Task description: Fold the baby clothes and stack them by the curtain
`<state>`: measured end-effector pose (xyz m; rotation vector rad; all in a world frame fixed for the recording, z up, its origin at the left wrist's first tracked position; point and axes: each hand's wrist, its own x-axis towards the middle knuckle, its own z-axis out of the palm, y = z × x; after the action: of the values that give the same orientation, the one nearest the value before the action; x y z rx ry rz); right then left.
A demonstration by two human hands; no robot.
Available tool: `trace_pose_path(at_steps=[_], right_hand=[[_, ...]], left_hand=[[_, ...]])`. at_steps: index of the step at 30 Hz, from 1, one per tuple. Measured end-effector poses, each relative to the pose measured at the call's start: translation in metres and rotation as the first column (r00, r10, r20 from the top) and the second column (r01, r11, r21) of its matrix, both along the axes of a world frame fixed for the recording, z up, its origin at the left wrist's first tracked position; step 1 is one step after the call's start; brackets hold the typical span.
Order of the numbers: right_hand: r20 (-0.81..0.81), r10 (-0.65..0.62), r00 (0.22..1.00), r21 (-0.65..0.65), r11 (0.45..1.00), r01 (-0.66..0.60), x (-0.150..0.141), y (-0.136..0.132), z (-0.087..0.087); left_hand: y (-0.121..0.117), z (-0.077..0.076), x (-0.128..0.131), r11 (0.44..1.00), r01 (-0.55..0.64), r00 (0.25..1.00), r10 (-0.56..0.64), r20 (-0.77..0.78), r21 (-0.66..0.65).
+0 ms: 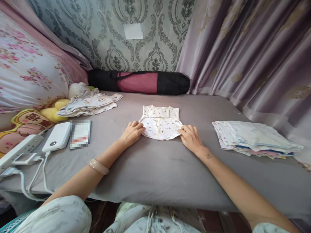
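A small white baby garment [160, 127] with a tiny scattered print lies on the grey bed cover in front of me. Its far part is folded into a band, and a line of fastenings runs down its middle. My left hand [133, 132] is closed on the garment's near left corner, fingertips pinching the edge. At the near right corner, my right hand [190, 137] pinches the cloth in the same way. Both hands are low against the grey cover [155, 171], one on each side of the garment.
To the right sits a stack of folded clothes [255, 136]. Loose printed garments [89, 103] lie at the left, near plush toys [31, 124]. A power bank [57, 136], cables and a power strip [21, 149] are at the near left. A rolled bag [138, 82] lines the wall.
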<state>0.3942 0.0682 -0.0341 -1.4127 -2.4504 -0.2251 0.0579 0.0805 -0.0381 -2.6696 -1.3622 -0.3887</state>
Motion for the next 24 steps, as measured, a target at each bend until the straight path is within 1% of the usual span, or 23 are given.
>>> trace_pose_path(at_steps=[1, 3, 5, 6, 9, 11, 14, 18, 21, 24], right_hand=[[0.003, 0.032, 0.999, 0.013, 0.999, -0.033, 0.000, 0.002, 0.002], [-0.008, 0.117, 0.993, 0.004, 0.993, -0.117, 0.001, 0.007, 0.002], [-0.030, 0.194, 0.980, -0.065, 0.978, -0.196, 0.004, 0.011, -0.002], [-0.046, 0.217, 0.975, -0.114, 0.969, -0.221, 0.006, 0.013, -0.004], [-0.088, 0.212, 0.973, -0.237, 0.945, -0.227, 0.010, 0.014, -0.011], [-0.100, 0.191, 0.976, -0.288, 0.934, -0.213, 0.011, 0.013, -0.011], [-0.114, 0.178, 0.977, -0.341, 0.917, -0.207, 0.012, 0.012, -0.004], [-0.112, 0.168, 0.979, -0.390, 0.899, -0.199, 0.015, 0.006, 0.011], [-0.140, 0.188, 0.972, -0.400, 0.887, -0.229, 0.020, -0.007, 0.019], [-0.183, 0.242, 0.953, -0.401, 0.867, -0.297, 0.027, -0.028, 0.022]], left_hand=[[0.002, 0.001, -0.001, 1.000, 0.018, 1.000, -0.018, -0.007, 0.004], [0.006, 0.000, -0.006, 0.995, 0.104, 0.995, -0.104, 0.002, -0.012], [0.009, -0.005, -0.013, 0.976, 0.205, 0.979, -0.203, 0.029, -0.075], [0.010, -0.008, -0.016, 0.965, 0.236, 0.972, -0.233, 0.045, -0.114], [0.012, -0.015, -0.024, 0.952, 0.238, 0.971, -0.228, 0.074, -0.192], [0.011, -0.014, -0.026, 0.951, 0.221, 0.975, -0.212, 0.065, -0.214], [0.008, -0.003, -0.025, 0.950, 0.212, 0.977, -0.208, 0.044, -0.230], [-0.002, 0.020, -0.019, 0.942, 0.225, 0.974, -0.216, 0.066, -0.250], [-0.017, 0.035, -0.018, 0.917, 0.283, 0.958, -0.259, 0.120, -0.281], [-0.041, 0.043, -0.020, 0.891, 0.334, 0.940, -0.288, 0.186, -0.308]])
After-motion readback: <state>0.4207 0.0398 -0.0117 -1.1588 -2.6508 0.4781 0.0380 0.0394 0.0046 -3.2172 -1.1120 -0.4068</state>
